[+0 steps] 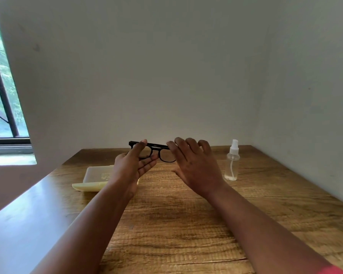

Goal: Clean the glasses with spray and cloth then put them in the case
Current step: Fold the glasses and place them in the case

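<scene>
Glasses (pixel 156 150): they are being held up over the far middle of the table (pixel 186 224), black frame, long axis lying left to right, lenses hanging below the top bar.
Left hand (pixel 136 165): it is cupping the left end of the frame, thumb on top and fingers spread underneath, so it is gripping loosely rather than clamping.
Right hand (pixel 194 165): it is hovering at the right end with fingers splayed, fingertips at the frame's top bar; whether they are actually touching I cannot tell.
Hands together or apart: they are sitting apart, one at each end of the frame, with the bridge showing between them.
Bottle (pixel 232 161): it is standing upright just right of the right hand, so that hand is the nearer one for the spray.
Case (pixel 98 177): it is lying open on the left, partly behind the left forearm, nearer the left hand.
Cloth: none is showing anywhere I can see.
Step, by my reckoning: spraying looks not yet begun; the right hand would be moving rightward for the bottle while the left is keeping the frame level.
</scene>
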